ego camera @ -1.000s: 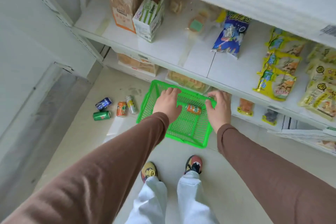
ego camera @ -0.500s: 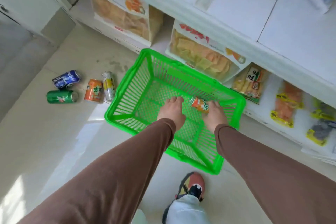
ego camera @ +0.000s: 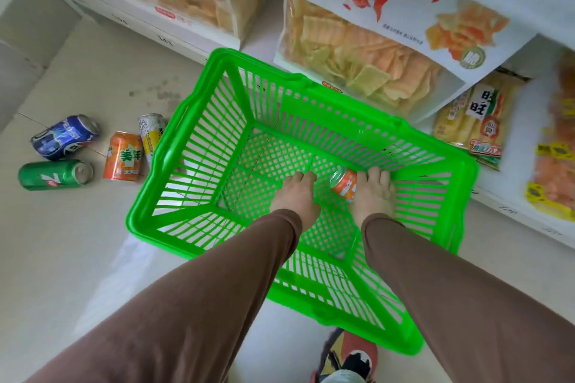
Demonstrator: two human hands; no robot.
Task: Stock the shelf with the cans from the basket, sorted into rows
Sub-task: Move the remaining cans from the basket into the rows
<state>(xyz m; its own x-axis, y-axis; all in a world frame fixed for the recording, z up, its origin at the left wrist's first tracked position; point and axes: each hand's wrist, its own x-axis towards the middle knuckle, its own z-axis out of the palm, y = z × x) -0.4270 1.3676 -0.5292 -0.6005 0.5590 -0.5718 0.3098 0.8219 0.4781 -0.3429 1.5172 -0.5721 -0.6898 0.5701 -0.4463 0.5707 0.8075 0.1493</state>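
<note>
Both hands down in the green basket [ego camera: 199, 146], reaching for the last orange can [ego camera: 343, 185] lying on its side on the mesh bottom. Right hand [ego camera: 373, 193] pressed against the can's side, fingers curled at it but not wrapped round yet, so no real grip. Left hand [ego camera: 295, 196] loose and empty just beside it, fingers resting on the mesh.

Four more cans out on the floor left of the basket: blue can [ego camera: 63, 137], green can [ego camera: 54, 175], another orange one [ego camera: 123, 156], pale yellow can [ego camera: 151, 137], all tipped over.

Risk, probably: round can on slick plastic, likely to roll away from a one-sided push. Floor cans could roll too if the basket gets nudged. Snack bags [ego camera: 357, 50] filling the bottom shelf, so not much room there for rows.
</note>
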